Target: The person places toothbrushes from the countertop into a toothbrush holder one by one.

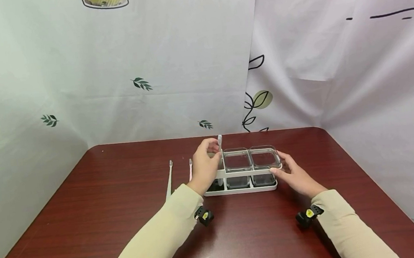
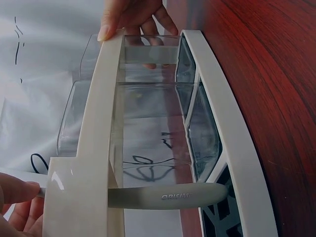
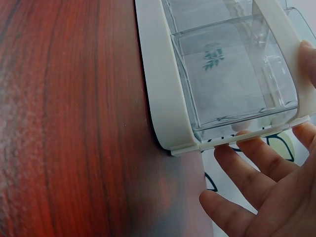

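Observation:
A white toothbrush holder with an upper rail and a lower base stands on the table. Two clear square cups sit side by side in its middle and right places. My left hand pinches a toothbrush near its head, bristles upward, at the left section. Below the rail, the brush's grey handle reaches down to the dark slotted base. My right hand grips the holder's right end, its thumb on the upper rail and its other fingers spread around the end.
Two more toothbrushes, one pale and one pinkish, lie on the table left of the holder, the second partly behind my left hand. The dark red wooden table meets patterned white cloth at the back and sides.

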`<state>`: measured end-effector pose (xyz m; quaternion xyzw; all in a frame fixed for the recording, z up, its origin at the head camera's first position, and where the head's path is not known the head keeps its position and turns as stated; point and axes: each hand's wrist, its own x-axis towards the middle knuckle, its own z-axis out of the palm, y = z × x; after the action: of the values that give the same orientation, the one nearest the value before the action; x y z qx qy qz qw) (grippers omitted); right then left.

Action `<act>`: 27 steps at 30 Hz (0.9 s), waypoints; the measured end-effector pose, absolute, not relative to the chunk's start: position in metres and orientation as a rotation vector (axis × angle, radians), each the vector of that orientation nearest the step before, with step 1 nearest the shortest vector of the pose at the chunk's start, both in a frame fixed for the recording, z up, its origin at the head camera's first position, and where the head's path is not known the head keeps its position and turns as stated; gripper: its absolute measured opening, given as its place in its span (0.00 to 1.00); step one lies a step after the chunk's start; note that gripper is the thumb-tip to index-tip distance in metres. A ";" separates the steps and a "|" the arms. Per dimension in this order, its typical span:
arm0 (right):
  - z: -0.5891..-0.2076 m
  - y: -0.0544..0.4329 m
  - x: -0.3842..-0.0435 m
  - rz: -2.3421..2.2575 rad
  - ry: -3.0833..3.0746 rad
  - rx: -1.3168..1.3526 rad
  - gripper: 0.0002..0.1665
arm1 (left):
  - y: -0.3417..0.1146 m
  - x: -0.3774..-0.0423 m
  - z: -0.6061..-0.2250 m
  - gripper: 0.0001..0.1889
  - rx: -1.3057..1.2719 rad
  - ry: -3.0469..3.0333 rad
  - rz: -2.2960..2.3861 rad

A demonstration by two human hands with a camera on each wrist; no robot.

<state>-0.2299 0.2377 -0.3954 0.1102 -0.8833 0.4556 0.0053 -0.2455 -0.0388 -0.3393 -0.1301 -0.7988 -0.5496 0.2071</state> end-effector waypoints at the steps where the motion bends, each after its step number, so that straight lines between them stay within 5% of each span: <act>1: -0.395 0.238 -0.230 1.427 -2.768 0.344 0.44 | -0.039 -0.245 -0.339 0.15 -0.359 -2.233 -1.527; 27: -0.396 0.237 -0.230 1.417 -2.764 0.352 0.44 | -0.033 -0.247 -0.337 0.15 -0.347 -2.261 -1.555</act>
<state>-0.2305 0.2374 -0.3961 0.1126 -0.8842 0.4532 0.0080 -0.2469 -0.0334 -0.3369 -0.1233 -0.8030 -0.5523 0.1868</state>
